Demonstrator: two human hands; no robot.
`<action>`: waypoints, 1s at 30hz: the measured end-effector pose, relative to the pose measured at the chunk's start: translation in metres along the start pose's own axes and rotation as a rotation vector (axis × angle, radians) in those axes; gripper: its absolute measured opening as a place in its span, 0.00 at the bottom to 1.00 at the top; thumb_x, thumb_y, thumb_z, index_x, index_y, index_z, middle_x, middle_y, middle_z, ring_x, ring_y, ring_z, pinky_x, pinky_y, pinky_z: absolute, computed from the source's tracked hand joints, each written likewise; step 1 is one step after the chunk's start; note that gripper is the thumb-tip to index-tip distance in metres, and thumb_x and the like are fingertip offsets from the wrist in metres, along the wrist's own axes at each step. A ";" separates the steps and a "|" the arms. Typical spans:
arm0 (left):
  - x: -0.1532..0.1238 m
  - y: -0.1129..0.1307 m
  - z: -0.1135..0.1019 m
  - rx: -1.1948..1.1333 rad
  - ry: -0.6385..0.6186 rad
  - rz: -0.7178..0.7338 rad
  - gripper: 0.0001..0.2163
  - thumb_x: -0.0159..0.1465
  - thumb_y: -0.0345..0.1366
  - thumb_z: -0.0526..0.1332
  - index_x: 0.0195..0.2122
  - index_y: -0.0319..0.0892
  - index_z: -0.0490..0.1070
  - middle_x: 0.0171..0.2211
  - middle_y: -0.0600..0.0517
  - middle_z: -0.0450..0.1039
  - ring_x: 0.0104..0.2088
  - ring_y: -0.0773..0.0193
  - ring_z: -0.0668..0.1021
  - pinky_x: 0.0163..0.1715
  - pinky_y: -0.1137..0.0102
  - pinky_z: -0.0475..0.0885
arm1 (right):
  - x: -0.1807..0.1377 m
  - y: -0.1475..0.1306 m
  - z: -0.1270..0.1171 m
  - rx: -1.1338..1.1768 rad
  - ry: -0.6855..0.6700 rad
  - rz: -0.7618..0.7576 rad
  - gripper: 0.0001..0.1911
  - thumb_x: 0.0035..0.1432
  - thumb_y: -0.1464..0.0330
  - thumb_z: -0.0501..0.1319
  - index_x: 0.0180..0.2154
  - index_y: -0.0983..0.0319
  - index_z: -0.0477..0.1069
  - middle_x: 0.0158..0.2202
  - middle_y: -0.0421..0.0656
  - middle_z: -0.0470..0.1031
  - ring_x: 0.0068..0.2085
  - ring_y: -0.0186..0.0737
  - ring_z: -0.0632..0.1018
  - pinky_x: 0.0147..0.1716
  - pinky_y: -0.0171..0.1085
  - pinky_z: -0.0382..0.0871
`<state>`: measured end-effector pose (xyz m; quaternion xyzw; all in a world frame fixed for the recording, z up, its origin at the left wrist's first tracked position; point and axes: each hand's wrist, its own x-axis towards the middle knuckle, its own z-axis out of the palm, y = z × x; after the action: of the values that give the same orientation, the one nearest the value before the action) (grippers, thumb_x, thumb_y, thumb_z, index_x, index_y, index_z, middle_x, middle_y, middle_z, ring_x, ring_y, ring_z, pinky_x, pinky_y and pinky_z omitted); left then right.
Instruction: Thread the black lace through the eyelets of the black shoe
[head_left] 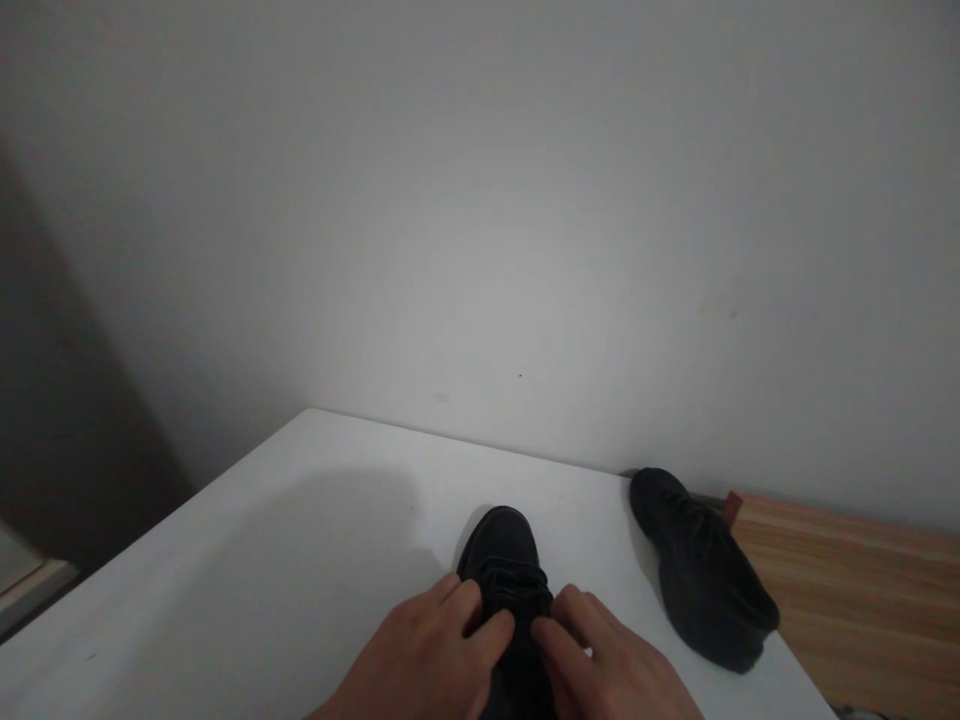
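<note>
Black, the shoe (501, 560) lies on the white bench (300, 560) directly under your hands, toe pointing away toward the wall; left hand (427, 655) and right hand (600, 665) pinch its laces, equally near.

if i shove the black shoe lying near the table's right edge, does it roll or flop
The second black shoe lies on its side, so it would probably slide, not roll. Its upper looks soft and may sag. Near the white table edge, it could drop off.

Your left hand (431, 650): bare, no glove, ring or watch in view.
Your right hand (600, 655): bare too, no sleeve reaching the wrist.
</note>
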<state>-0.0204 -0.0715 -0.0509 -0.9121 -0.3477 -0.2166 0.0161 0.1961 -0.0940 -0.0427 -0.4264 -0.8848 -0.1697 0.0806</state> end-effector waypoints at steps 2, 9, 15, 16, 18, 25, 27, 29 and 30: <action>0.006 0.003 -0.003 0.024 -0.080 -0.002 0.10 0.56 0.24 0.62 0.38 0.42 0.73 0.34 0.47 0.75 0.32 0.56 0.77 0.28 0.69 0.75 | 0.003 -0.002 -0.003 -0.011 -0.018 0.010 0.12 0.51 0.79 0.60 0.36 0.58 0.69 0.32 0.45 0.73 0.27 0.43 0.78 0.20 0.35 0.72; 0.019 0.007 -0.015 -0.076 -0.023 -0.009 0.06 0.60 0.24 0.58 0.31 0.41 0.70 0.35 0.45 0.74 0.34 0.54 0.76 0.31 0.62 0.75 | 0.010 -0.003 -0.014 0.281 0.071 0.125 0.10 0.60 0.78 0.54 0.38 0.58 0.67 0.40 0.44 0.72 0.33 0.38 0.78 0.29 0.33 0.74; 0.028 0.002 -0.025 -0.854 0.270 -0.117 0.05 0.68 0.30 0.52 0.36 0.43 0.66 0.33 0.52 0.73 0.34 0.64 0.75 0.35 0.72 0.70 | 0.024 -0.006 -0.040 0.860 0.416 0.282 0.07 0.67 0.71 0.52 0.39 0.57 0.68 0.33 0.40 0.69 0.33 0.33 0.75 0.32 0.30 0.71; 0.032 0.001 -0.023 -0.971 0.247 -0.153 0.05 0.69 0.32 0.51 0.36 0.43 0.65 0.31 0.52 0.73 0.32 0.65 0.76 0.34 0.72 0.70 | 0.027 -0.007 -0.041 0.928 0.447 0.298 0.07 0.67 0.71 0.53 0.39 0.57 0.68 0.33 0.39 0.69 0.31 0.33 0.74 0.30 0.30 0.71; 0.038 0.000 -0.015 -1.179 0.161 -0.221 0.05 0.69 0.34 0.51 0.36 0.43 0.63 0.26 0.55 0.73 0.26 0.67 0.76 0.28 0.74 0.69 | 0.031 -0.008 -0.041 1.032 0.457 0.309 0.07 0.68 0.70 0.53 0.37 0.58 0.69 0.32 0.39 0.68 0.29 0.33 0.73 0.29 0.31 0.70; 0.050 0.000 0.005 -1.463 0.062 -0.283 0.05 0.61 0.32 0.61 0.30 0.36 0.72 0.24 0.53 0.74 0.19 0.73 0.67 0.21 0.77 0.61 | 0.046 -0.005 -0.038 1.042 0.548 0.296 0.05 0.64 0.71 0.60 0.34 0.57 0.72 0.34 0.40 0.70 0.37 0.35 0.73 0.36 0.32 0.68; 0.048 0.002 0.004 -1.505 0.051 -0.286 0.04 0.59 0.32 0.62 0.30 0.36 0.74 0.25 0.52 0.75 0.22 0.72 0.69 0.24 0.77 0.64 | 0.049 -0.004 -0.039 1.063 0.533 0.306 0.05 0.62 0.71 0.61 0.33 0.57 0.74 0.34 0.40 0.70 0.37 0.35 0.73 0.35 0.32 0.68; 0.046 0.002 0.001 -1.533 0.034 -0.300 0.05 0.59 0.34 0.63 0.31 0.36 0.74 0.26 0.52 0.74 0.25 0.70 0.72 0.27 0.76 0.67 | 0.051 -0.002 -0.040 1.085 0.491 0.303 0.04 0.61 0.70 0.62 0.33 0.57 0.75 0.35 0.40 0.70 0.36 0.34 0.73 0.34 0.31 0.68; 0.045 0.002 -0.001 -1.524 0.015 -0.306 0.06 0.60 0.34 0.63 0.31 0.36 0.75 0.26 0.52 0.74 0.25 0.69 0.73 0.27 0.75 0.68 | 0.051 -0.002 -0.039 1.097 0.471 0.298 0.05 0.61 0.70 0.62 0.33 0.57 0.75 0.35 0.40 0.70 0.36 0.34 0.73 0.34 0.31 0.68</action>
<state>0.0098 -0.0450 -0.0314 -0.6118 -0.2245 -0.4020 -0.6432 0.1629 -0.0723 0.0083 -0.3930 -0.7325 0.2336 0.5044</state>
